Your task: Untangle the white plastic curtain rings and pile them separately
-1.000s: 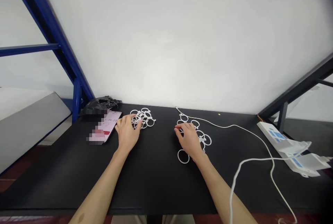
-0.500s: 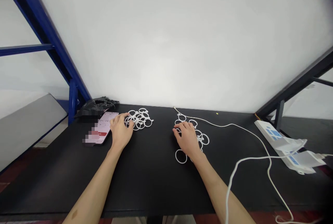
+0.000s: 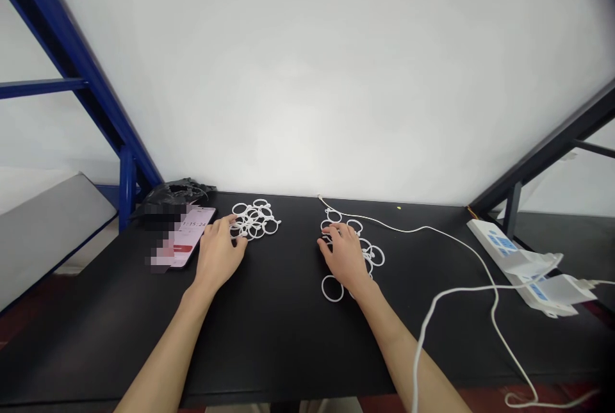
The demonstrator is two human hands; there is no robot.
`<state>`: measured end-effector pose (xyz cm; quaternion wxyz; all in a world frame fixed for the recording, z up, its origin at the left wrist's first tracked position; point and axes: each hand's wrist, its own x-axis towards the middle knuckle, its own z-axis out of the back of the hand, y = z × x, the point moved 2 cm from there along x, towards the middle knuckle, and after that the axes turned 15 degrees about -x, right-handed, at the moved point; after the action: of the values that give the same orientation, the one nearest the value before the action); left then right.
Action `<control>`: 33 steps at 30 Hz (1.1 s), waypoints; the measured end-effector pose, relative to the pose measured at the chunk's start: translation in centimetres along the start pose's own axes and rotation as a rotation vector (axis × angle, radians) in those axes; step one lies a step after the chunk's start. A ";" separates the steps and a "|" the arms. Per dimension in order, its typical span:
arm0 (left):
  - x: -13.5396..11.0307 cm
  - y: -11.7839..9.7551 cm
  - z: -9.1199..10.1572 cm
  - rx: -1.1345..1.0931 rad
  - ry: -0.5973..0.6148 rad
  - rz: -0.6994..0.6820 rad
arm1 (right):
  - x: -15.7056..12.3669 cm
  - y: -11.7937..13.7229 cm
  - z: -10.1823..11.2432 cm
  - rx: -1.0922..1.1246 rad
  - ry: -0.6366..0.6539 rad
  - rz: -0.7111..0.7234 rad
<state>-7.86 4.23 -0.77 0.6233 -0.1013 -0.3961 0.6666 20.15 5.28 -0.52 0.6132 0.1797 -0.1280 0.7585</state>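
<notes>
Two heaps of white plastic rings lie on a black table. My left hand rests palm down at the near left edge of the left heap of rings, fingers spread and fingertips touching it. My right hand lies flat on the right heap of rings, fingers stretched out over it. A single ring lies just left of my right wrist. Neither hand grips anything.
A phone with a lit screen lies left of my left hand, with a black crumpled bag behind it. A white cable runs across the table's right side to a white power strip. A blue metal frame stands at the left.
My left hand has drawn back toward me and to the left, off the left heap of rings. My right hand has stayed on the right heap. The view has shifted slightly.
</notes>
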 end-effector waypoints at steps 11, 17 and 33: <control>-1.0 -1.6 -0.4 0.175 0.097 -0.142 | 0.0 0.0 -0.2 -0.040 0.017 -0.008; -0.9 -1.6 -0.3 0.177 0.091 -0.146 | 0.0 -0.1 -0.3 -0.082 -0.010 -0.018; -2.7 -5.0 -2.6 -0.185 0.195 -0.405 | 0.5 1.1 1.3 0.476 -0.052 -0.003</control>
<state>-1.91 2.37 -0.20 0.7674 -0.1402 -0.4057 0.4763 19.14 4.96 0.87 0.5513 0.3388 0.0392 0.7614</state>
